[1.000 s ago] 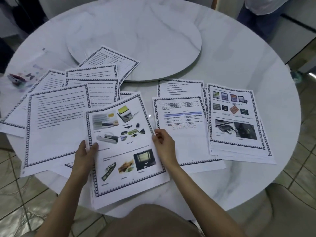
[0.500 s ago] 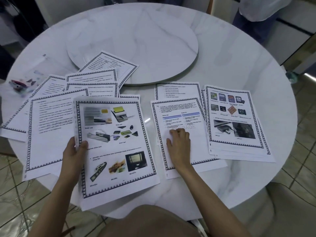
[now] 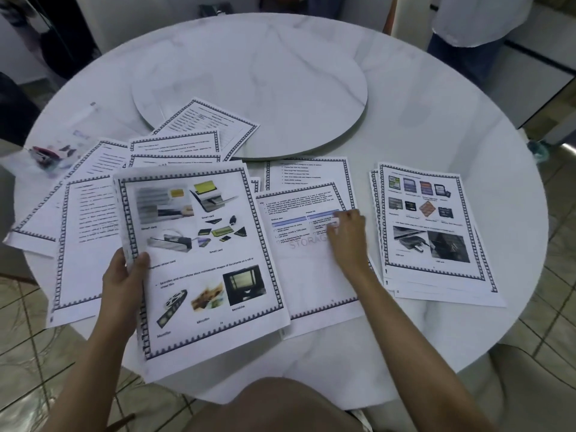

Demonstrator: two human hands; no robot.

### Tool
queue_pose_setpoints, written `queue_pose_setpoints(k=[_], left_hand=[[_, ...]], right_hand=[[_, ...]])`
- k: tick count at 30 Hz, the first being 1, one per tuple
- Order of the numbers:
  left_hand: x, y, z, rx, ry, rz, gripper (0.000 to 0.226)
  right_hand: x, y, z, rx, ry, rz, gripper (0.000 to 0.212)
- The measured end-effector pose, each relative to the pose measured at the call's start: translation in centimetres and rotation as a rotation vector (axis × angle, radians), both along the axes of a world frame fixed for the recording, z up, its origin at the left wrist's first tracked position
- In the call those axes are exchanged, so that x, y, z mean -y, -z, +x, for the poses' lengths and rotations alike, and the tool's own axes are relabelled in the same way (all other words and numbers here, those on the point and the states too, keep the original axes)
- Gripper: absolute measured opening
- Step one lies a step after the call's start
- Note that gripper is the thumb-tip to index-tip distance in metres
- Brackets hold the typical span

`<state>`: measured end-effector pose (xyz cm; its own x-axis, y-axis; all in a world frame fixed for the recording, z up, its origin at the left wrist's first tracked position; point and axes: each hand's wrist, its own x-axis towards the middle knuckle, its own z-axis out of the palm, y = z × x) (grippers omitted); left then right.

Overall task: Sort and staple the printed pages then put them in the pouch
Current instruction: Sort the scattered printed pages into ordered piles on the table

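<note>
Printed pages with patterned borders lie spread over the round white table [image 3: 405, 88]. My left hand [image 3: 124, 275] grips the left edge of a small stack topped by a picture page [image 3: 202, 251], lifted above the table's front. My right hand [image 3: 349, 238] rests palm down with straight fingers on a text page marked STORAGE [image 3: 305, 275] in the middle. A second stack topped by a memory-card picture page [image 3: 430, 232] lies to the right. Several text pages [image 3: 87, 219] fan out at the left. A clear pouch [image 3: 59, 148] with small items inside lies at the far left.
A round marble turntable [image 3: 265, 82] fills the table's middle, with one page [image 3: 212, 123] overlapping its front edge. A person [image 3: 467, 23] stands beyond the table at the far right. Tiled floor shows around the table, and a chair seat [image 3: 498, 394] sits at lower right.
My right hand let go of the picture stack's right edge and moved right onto the STORAGE page, sliding farther up it. My left hand raised the picture stack and shifted it slightly left.
</note>
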<state>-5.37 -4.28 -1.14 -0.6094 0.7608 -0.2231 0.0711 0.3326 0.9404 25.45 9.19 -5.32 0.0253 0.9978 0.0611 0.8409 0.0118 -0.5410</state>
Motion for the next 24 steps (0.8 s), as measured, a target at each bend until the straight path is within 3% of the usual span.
queue_pose_setpoints(k=[7, 11, 19, 24], left_hand=[[0.2, 1.5, 1.1, 0.057, 0.005, -0.064, 0.028], [0.0, 1.9, 1.5, 0.076, -0.013, -0.092, 0.027], [0.1, 1.9, 2.3, 0.133, -0.045, -0.097, 0.019], [0.3, 1.9, 2.0, 0.12, -0.06, -0.1, 0.021]], right_hand=[[-5.3, 0.1, 2.0, 0.152, 0.283, -0.228, 0.056], [-6.1, 0.3, 1.1, 0.169, 0.35, -0.244, 0.045], [-7.6, 0.7, 3.8, -0.123, 0.413, -0.223, 0.013], [-7.0, -2.6, 6.3, -0.329, 0.458, -0.082, 0.022]])
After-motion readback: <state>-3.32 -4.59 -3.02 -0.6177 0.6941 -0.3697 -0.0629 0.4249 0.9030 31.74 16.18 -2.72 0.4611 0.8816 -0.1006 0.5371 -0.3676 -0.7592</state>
